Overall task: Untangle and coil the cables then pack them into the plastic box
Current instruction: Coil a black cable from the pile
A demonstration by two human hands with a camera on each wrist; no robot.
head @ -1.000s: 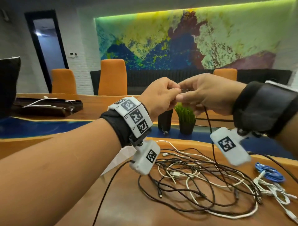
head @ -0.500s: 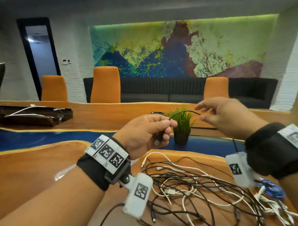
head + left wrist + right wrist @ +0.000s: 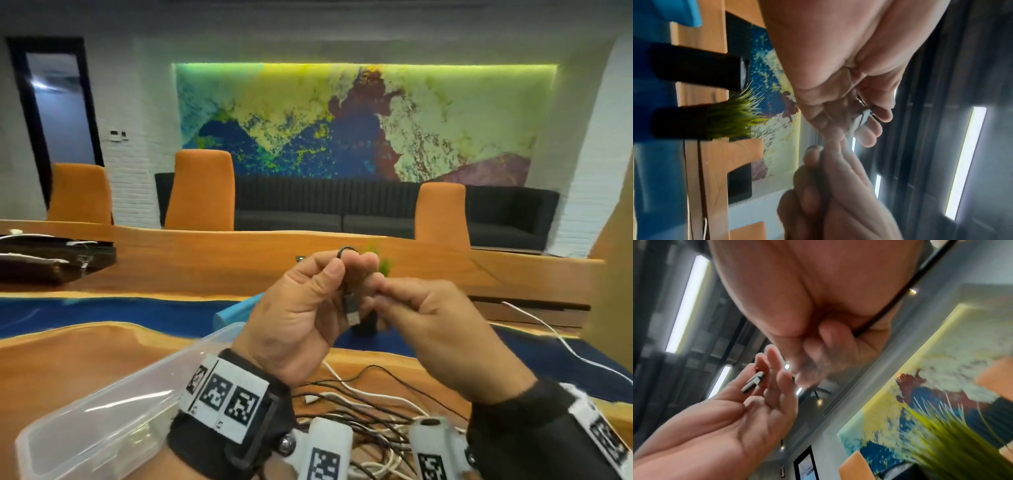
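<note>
My left hand is raised over the table and pinches a black cable between thumb and forefinger. The cable bends in a small loop over the forefinger, and its USB plug hangs down in front of the palm. The plug also shows in the left wrist view. My right hand is right beside it, fingers curled around the same black cable, which runs through the fist. A tangle of black and white cables lies below. The clear plastic box sits at lower left.
A small potted grass plant and a black cylinder stand behind my hands. A white cable trails across the blue strip at right. A cyan object lies beyond the box. Orange chairs line the far side.
My right hand, held apart with the cable arched between the hands, has come back against the left hand. The arch is now a small loop. The plastic box has come into view.
</note>
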